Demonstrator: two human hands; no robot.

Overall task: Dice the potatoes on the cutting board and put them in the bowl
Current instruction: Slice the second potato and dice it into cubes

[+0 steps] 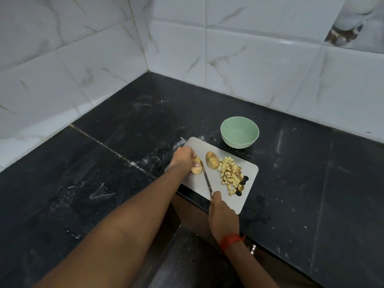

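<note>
While the left hand (184, 157) curls over a potato piece (196, 168) at the far-left side of the cutting board (199, 146), the right hand (221, 210) grips the knife (206, 177) by its handle, with the blade against that piece. Risks: the fingertips lie just beside the blade, so a slip on the rounded piece could nick them. The board's near corner appears to overhang the surface (311, 183), so hard pressure might tip it and scatter the dice (230, 173). A potato half (212, 160) waits uncut; the green bowl (236, 143) is empty.
</note>
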